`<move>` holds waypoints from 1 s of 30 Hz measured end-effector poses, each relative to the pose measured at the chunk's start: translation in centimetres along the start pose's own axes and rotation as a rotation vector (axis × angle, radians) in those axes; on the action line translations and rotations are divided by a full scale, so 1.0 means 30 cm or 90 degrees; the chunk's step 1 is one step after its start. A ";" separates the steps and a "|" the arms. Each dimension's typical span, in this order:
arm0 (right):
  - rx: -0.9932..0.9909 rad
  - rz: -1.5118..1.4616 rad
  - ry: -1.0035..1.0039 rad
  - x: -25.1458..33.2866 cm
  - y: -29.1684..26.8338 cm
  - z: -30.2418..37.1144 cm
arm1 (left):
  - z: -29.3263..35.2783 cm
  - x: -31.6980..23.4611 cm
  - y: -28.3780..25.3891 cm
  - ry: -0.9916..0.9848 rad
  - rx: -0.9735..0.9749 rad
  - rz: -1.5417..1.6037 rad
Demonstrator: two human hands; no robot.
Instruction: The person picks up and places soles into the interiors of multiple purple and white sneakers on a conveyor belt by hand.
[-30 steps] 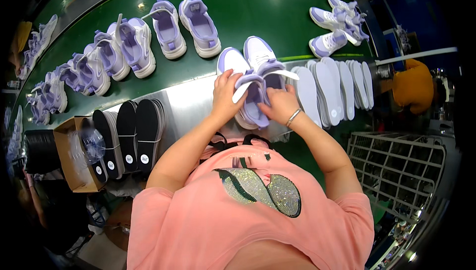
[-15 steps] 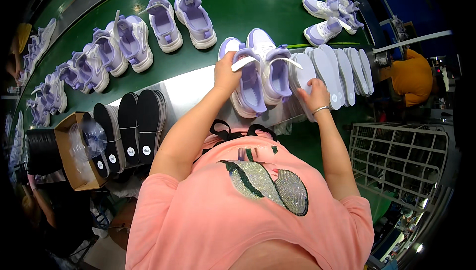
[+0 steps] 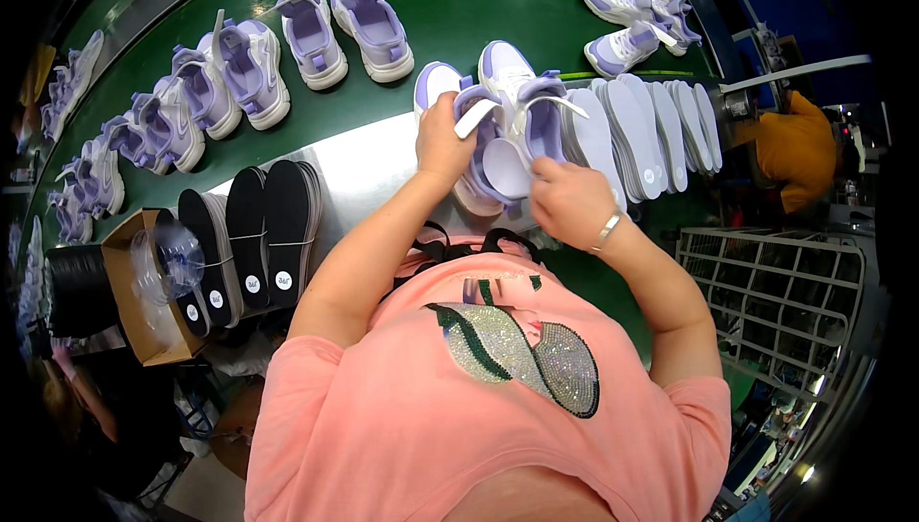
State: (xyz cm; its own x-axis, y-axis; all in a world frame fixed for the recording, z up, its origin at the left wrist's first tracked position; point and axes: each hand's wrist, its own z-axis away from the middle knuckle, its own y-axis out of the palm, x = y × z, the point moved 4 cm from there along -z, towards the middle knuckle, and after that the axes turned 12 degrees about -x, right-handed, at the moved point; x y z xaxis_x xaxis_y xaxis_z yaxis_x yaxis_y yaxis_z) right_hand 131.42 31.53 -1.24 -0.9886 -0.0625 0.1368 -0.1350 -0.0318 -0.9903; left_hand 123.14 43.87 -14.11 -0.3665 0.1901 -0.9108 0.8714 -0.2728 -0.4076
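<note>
A pair of white and lavender sneakers stands at the near edge of the metal strip, heels toward me. My left hand (image 3: pixel 444 144) is closed on the side of the left sneaker (image 3: pixel 437 79), by its lifted white strap. In my right hand (image 3: pixel 576 202) is a pale insole (image 3: pixel 506 169), pinched near one end. The insole slants over the opening of the left sneaker; how far it reaches inside is hidden. The right sneaker (image 3: pixel 504 63) stands close beside, partly behind the insole and my right fingers. Stacks of pale insoles (image 3: pixel 633 134) lie just right of the pair.
Lavender sneakers (image 3: pixel 373 34) line the green surface (image 3: pixel 459 5) from centre to far left, and more (image 3: pixel 637 14) lie at the far right. Black insoles (image 3: pixel 289 220) and a cardboard box (image 3: pixel 134 297) are at the left. A wire rack (image 3: pixel 766 297) stands right; a person in orange (image 3: pixel 795 153) is beyond.
My right hand has moved left from the stacks of pale insoles to the left sneaker, bringing one insole with it. My left hand stays on that sneaker.
</note>
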 end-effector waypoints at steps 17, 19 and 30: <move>0.157 0.104 0.117 -0.038 0.072 -0.027 | 0.037 -0.030 -0.011 0.046 -0.029 -0.032; 0.161 0.093 0.085 -0.028 0.078 -0.054 | 0.036 -0.028 -0.006 0.043 -0.017 -0.026; 0.244 -0.021 0.123 -0.059 0.314 -0.188 | 0.033 -0.004 0.028 0.032 -0.004 0.047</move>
State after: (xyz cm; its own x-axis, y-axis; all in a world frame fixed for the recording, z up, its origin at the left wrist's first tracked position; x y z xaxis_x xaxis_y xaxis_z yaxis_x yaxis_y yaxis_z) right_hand 131.53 36.98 -10.93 -0.9833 0.1320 0.1250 -0.1683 -0.4013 -0.9003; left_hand 123.58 42.68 -14.41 -0.2841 0.2173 -0.9338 0.8974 -0.2826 -0.3388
